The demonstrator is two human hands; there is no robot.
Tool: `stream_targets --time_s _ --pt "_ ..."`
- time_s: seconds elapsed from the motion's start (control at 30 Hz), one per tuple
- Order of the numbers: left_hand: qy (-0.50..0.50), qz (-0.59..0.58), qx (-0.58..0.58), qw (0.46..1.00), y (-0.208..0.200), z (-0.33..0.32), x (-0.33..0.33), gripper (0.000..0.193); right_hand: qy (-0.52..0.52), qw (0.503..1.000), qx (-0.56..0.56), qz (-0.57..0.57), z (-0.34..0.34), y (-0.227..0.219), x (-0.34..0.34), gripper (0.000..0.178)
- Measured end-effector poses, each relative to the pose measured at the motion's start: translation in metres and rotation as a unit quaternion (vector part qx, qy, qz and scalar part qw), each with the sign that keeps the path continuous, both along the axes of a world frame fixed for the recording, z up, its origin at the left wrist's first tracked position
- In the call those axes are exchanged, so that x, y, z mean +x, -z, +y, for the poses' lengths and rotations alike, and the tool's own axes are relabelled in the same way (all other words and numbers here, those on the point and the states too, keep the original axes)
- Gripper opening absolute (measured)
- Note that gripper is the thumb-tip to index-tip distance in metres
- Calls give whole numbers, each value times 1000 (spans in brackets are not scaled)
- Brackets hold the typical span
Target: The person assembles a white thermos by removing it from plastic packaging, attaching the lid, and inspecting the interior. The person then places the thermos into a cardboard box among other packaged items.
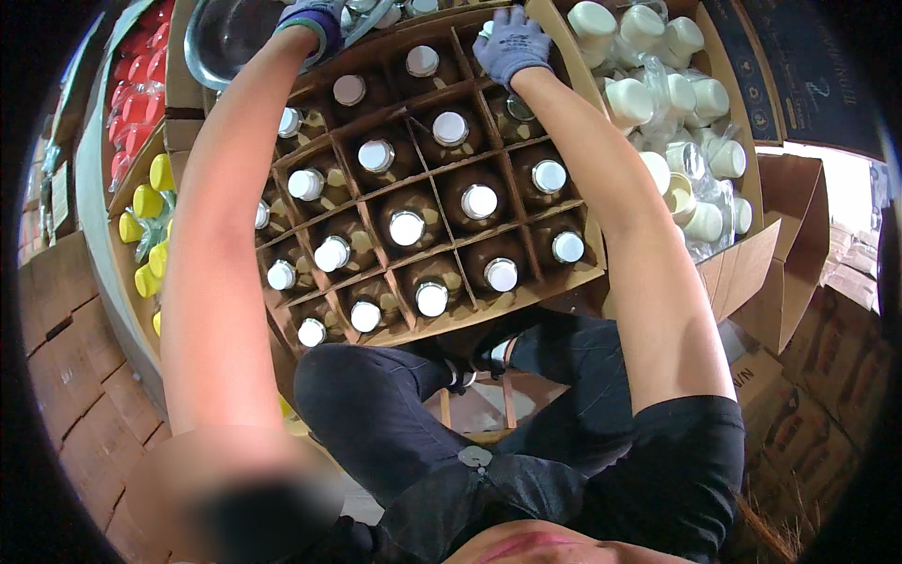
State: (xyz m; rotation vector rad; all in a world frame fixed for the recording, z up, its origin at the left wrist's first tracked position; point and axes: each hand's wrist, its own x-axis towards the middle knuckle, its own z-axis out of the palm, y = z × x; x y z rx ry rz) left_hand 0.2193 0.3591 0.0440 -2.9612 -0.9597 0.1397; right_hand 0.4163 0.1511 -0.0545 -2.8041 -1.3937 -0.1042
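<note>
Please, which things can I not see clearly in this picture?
All in the head view:
- Left hand: cut off by the top edge, so its grip is unclear.
- Right hand: its own gloved back hides what lies under the palm.
- Divided box: the left forearm covers part of its left side.
- Round basin: cut off by the top edge.
- Lower left: blurred patch hides details.
</note>
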Motion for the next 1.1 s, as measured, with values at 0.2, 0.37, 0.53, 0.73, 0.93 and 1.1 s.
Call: stream_targets --time_s 0.2,0.37,0.53,0.73,0.93,1.1 --pt "-146 24 -47 988 76 64 -6 47 -99 994 -2 37 -8 -8 -6 71" --pt "-44 -102 13 994 13 5 -6 45 -81 995 11 65 -10 10 0 73" --pt "42 -327 -21 944 -22 -66 4 41 -62 972 98 205 0 18 14 73" --pt "66 -288 -172 940 25 -184 -12 71 -126 773 271 560 -92 -51 -68 73" --pt "47 -215 -240 945 33 -202 -67 75 -75 959 -8 273 -126 -48 0 60" --pt "31 -203 -51 977 41 -169 -118 59 -121 984 -62 112 -103 -17 -17 73"
